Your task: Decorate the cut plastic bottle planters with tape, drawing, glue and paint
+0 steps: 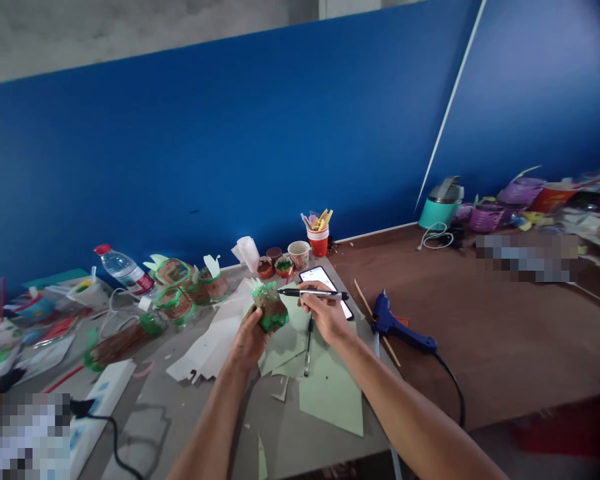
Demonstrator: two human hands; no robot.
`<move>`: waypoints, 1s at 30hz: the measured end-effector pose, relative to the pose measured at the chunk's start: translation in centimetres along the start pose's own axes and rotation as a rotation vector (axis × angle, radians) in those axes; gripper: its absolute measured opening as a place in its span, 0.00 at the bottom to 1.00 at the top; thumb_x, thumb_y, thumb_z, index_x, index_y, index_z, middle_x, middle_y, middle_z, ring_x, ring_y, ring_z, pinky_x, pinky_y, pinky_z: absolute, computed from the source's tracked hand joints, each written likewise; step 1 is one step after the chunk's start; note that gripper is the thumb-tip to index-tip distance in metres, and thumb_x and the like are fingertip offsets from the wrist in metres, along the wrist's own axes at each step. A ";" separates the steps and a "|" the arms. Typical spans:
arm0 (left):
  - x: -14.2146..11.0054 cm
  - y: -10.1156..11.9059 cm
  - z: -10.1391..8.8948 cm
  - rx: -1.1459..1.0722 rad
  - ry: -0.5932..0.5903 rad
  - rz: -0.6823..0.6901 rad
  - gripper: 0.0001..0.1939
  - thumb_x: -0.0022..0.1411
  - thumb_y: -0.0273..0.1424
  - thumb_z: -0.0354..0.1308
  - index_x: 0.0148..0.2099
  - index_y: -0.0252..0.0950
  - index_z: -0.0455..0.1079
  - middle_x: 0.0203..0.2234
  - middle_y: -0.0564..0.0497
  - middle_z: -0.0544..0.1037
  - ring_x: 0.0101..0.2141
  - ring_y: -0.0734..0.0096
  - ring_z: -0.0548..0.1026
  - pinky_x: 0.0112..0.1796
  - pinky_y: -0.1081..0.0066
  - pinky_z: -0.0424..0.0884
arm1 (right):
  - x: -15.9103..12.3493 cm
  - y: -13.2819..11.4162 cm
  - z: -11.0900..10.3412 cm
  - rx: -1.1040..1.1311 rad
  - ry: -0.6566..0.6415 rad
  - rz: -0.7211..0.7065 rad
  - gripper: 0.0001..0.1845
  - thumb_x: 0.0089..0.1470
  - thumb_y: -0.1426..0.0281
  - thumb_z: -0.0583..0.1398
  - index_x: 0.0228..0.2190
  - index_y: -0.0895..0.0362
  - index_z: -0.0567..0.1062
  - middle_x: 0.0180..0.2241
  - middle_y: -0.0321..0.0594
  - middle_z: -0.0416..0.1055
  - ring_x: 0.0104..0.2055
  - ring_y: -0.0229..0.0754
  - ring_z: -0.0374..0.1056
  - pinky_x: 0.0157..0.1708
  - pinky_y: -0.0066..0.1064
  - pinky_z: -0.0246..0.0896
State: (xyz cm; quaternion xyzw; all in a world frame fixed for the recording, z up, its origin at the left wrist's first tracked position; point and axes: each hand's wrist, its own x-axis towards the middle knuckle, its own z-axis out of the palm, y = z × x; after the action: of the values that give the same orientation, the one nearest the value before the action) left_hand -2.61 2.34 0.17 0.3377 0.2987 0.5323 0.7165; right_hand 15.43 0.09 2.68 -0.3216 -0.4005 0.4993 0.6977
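My left hand (247,341) is closed around a small brown craft piece with green trim (270,308), holding it upright above the grey work mat (190,413). My right hand (325,315) grips a black marker pen (313,293) held level, its tip pointing left and almost touching the top of the craft piece. A second black pen (309,347) lies on pale green paper (330,390) under my hands. A phone with a lit screen (325,280) lies just behind my right hand.
A blue glue gun (395,327) with its cable lies right of the mat on the brown table (505,333). Paper cups (300,253), a water bottle (123,270), green-rimmed craft pieces (180,287) and a power strip (100,400) crowd the left. A teal appliance (443,203) and coloured containers stand far right.
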 end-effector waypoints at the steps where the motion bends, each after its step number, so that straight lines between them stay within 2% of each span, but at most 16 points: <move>1: 0.0 0.0 0.0 0.013 -0.002 0.004 0.18 0.50 0.37 0.69 0.43 0.36 0.74 0.36 0.49 0.82 0.38 0.62 0.79 0.44 0.63 0.72 | -0.1 0.0 0.0 -0.032 -0.014 0.001 0.11 0.45 0.65 0.65 0.33 0.53 0.77 0.22 0.31 0.67 0.25 0.36 0.61 0.27 0.29 0.54; 9: -0.1 0.0 0.1 0.059 -0.021 0.020 0.20 0.50 0.38 0.69 0.44 0.35 0.74 0.40 0.46 0.82 0.42 0.57 0.78 0.46 0.60 0.72 | -0.5 -0.3 0.2 -0.147 -0.057 -0.022 0.11 0.45 0.64 0.64 0.33 0.54 0.77 0.21 0.32 0.66 0.25 0.37 0.60 0.26 0.29 0.54; 21: -0.2 0.0 0.3 0.047 -0.034 0.009 0.18 0.50 0.36 0.69 0.43 0.35 0.74 0.37 0.48 0.82 0.38 0.62 0.78 0.40 0.66 0.72 | -0.6 -0.8 0.4 -0.229 -0.051 -0.009 0.11 0.46 0.64 0.62 0.33 0.54 0.77 0.20 0.31 0.63 0.23 0.37 0.57 0.23 0.28 0.52; 30: -0.1 0.1 0.0 0.024 0.028 -0.002 0.17 0.50 0.36 0.69 0.42 0.35 0.74 0.35 0.49 0.81 0.32 0.66 0.78 0.33 0.69 0.71 | -0.5 -1.3 0.5 -0.205 -0.040 0.028 0.10 0.43 0.64 0.62 0.30 0.54 0.76 0.19 0.31 0.62 0.23 0.37 0.57 0.24 0.29 0.53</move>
State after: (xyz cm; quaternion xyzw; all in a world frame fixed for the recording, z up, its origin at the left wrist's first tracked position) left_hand -2.71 2.26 0.26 0.3386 0.3157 0.5327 0.7085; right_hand 15.47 -0.72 3.87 -0.3869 -0.4587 0.4716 0.6461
